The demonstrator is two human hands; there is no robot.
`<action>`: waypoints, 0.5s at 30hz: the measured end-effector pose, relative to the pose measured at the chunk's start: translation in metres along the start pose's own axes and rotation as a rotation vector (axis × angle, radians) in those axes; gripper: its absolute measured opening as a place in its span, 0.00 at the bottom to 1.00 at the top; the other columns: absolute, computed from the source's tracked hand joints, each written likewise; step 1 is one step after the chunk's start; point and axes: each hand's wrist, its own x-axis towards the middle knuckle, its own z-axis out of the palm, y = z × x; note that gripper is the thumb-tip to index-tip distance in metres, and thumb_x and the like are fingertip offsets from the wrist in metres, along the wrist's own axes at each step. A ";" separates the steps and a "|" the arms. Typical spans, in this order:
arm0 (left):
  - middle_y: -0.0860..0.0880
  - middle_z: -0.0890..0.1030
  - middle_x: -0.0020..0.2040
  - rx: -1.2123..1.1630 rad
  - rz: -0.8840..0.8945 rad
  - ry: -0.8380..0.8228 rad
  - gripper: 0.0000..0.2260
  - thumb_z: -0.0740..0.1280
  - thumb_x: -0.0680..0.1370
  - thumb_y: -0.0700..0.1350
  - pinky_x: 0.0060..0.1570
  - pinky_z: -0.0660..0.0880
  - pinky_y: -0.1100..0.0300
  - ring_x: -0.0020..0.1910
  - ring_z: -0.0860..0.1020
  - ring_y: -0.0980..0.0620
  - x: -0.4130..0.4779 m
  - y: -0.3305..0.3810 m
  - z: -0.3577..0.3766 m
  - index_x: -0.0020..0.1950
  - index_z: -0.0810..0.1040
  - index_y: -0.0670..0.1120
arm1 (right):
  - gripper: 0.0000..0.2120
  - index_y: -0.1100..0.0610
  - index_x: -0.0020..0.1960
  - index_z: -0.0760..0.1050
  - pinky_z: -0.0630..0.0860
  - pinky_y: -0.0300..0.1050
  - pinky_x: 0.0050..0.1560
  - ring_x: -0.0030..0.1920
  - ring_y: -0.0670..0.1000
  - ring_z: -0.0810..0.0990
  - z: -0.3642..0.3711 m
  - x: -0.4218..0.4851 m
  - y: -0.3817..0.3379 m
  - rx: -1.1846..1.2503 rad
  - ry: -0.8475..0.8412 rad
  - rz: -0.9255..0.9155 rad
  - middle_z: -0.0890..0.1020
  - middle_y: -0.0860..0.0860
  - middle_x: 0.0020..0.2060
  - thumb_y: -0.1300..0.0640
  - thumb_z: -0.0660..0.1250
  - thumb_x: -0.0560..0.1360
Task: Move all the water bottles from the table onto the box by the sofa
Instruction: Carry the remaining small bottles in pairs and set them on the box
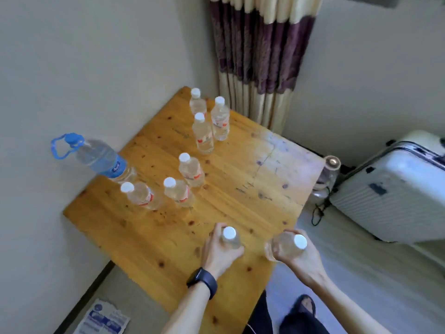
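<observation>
Both hands are wrapped around small water bottles at the near edge of the wooden table [240, 169]: the left hand [220, 251], a dark watch on its wrist, grips a white-capped bottle [230, 238] over the tabletop, and the right hand [302, 257] clasps a second bottle [286, 247] at or just past the table's right corner, tilted a little towards the person. Whether either bottle is already lifted clear cannot be told. Carrying them well seems to call for a firm hold on the body rather than the cap, keeping each one upright, and raising the left one straight up before turning away. Farther in, two more small bottles [179, 192] stand side by side with a third just behind them, and a large blue-capped bottle [101, 159] with a carry loop sits at the left edge. At the far corner three small bottles [204, 135] cluster close together. So most of the job looks unfinished. Neither the box nor the sofa is in view; a pale suitcase [390, 189] lies on the floor to the right, beyond the table.
</observation>
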 end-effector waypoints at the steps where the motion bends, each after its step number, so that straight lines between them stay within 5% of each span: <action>1: 0.55 0.80 0.48 0.031 0.059 -0.053 0.24 0.75 0.66 0.53 0.36 0.73 0.59 0.44 0.79 0.52 -0.001 0.012 0.009 0.56 0.67 0.59 | 0.20 0.38 0.53 0.72 0.75 0.40 0.35 0.39 0.46 0.82 -0.018 -0.009 0.007 0.019 0.059 0.015 0.84 0.43 0.44 0.48 0.80 0.67; 5: 0.54 0.80 0.48 0.155 0.302 -0.202 0.24 0.73 0.63 0.56 0.41 0.75 0.54 0.49 0.79 0.48 -0.007 0.078 0.061 0.54 0.66 0.62 | 0.19 0.42 0.52 0.73 0.75 0.42 0.39 0.38 0.41 0.79 -0.100 -0.044 0.039 0.139 0.318 0.058 0.82 0.41 0.43 0.51 0.80 0.68; 11: 0.56 0.79 0.47 0.237 0.627 -0.326 0.23 0.73 0.63 0.54 0.45 0.76 0.55 0.47 0.77 0.50 -0.070 0.214 0.174 0.53 0.67 0.59 | 0.23 0.39 0.53 0.73 0.78 0.47 0.48 0.50 0.44 0.80 -0.229 -0.119 0.107 0.336 0.668 0.045 0.80 0.34 0.45 0.51 0.82 0.65; 15: 0.57 0.79 0.45 0.274 0.825 -0.464 0.23 0.75 0.64 0.52 0.43 0.75 0.58 0.44 0.77 0.53 -0.143 0.289 0.257 0.53 0.68 0.57 | 0.25 0.41 0.53 0.75 0.79 0.47 0.49 0.48 0.43 0.81 -0.308 -0.193 0.153 0.462 0.864 0.030 0.81 0.38 0.47 0.56 0.83 0.64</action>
